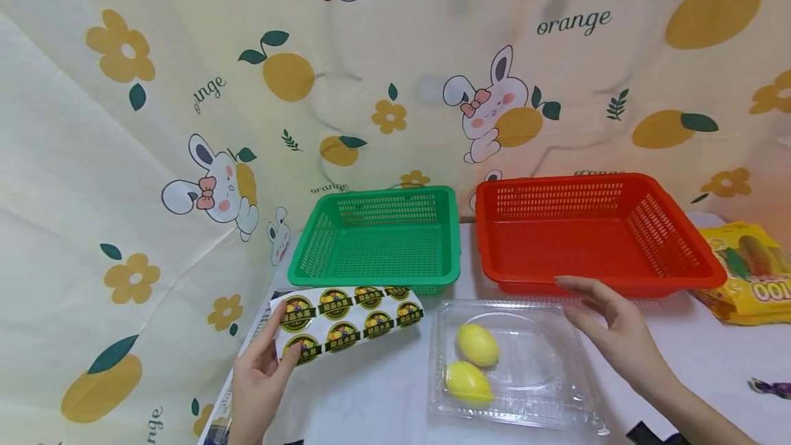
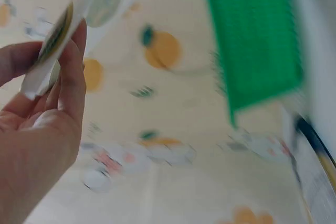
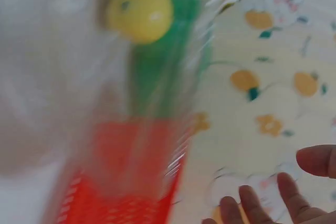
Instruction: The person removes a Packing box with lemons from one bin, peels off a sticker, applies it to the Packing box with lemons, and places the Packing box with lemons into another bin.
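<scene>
Left hand (image 1: 256, 380) pinches the thin, floppy sticker sheet (image 1: 347, 314) by its corner; right hand (image 1: 618, 332), fingers straight, apparently hovers over the light, slippery clear tray (image 1: 575, 390).

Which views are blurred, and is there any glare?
Head view: sharp, with light glare on the clear tray. Left wrist view: motion blur smears the green basket; the left hand is clearer. Right wrist view: heavily blurred, only a lemon reads.

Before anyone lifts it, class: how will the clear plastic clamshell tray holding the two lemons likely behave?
The clear clamshell tray looks thin, so it will probably flex and feel light. The two lemons lie loose inside and are rounded, so they may roll if it tilts. Its glossy surface could be slippery for the open right hand hovering above.
</scene>
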A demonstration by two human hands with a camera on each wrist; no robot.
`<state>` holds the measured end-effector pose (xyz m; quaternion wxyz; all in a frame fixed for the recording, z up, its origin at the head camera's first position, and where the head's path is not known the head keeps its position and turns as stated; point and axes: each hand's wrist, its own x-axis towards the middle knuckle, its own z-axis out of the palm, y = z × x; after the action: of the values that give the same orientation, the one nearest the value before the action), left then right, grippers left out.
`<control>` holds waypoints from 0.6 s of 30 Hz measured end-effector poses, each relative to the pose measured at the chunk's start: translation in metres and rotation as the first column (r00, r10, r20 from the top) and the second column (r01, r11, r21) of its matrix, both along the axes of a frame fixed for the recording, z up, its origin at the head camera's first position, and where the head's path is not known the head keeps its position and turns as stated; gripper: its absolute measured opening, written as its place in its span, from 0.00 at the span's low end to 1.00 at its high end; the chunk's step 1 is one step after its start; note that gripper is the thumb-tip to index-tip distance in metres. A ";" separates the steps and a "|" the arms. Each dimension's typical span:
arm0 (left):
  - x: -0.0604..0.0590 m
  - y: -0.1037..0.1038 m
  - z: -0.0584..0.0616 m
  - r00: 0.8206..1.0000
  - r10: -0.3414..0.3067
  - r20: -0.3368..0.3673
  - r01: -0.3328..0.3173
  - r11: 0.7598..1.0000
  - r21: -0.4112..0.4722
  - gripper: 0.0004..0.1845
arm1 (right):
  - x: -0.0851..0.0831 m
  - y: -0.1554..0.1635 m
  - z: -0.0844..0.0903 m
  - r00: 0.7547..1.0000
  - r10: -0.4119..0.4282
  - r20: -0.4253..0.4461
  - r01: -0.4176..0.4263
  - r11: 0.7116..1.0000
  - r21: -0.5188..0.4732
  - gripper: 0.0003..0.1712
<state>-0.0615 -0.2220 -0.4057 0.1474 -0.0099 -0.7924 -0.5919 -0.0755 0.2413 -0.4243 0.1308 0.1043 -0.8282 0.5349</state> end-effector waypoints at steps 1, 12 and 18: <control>0.003 0.009 0.003 0.998 -0.011 -0.057 0.011 1.000 0.000 0.35 | 0.003 -0.007 0.004 0.999 -0.007 -0.042 0.008 1.000 0.008 0.22; 0.022 0.081 0.025 0.856 -0.167 -0.489 0.045 0.967 -0.252 0.41 | 0.022 -0.067 0.039 0.928 0.337 -0.156 -0.361 0.918 -0.162 0.19; 0.037 0.103 0.026 0.780 -0.197 -0.594 0.055 0.967 -0.249 0.41 | 0.026 -0.090 0.052 0.829 0.544 -0.129 -0.558 0.784 -0.274 0.19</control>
<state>-0.0246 -0.1191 -0.3797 0.3548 -0.2712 -0.7586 -0.4744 -0.0496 0.1513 -0.3727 0.0011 0.3319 -0.6676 0.6664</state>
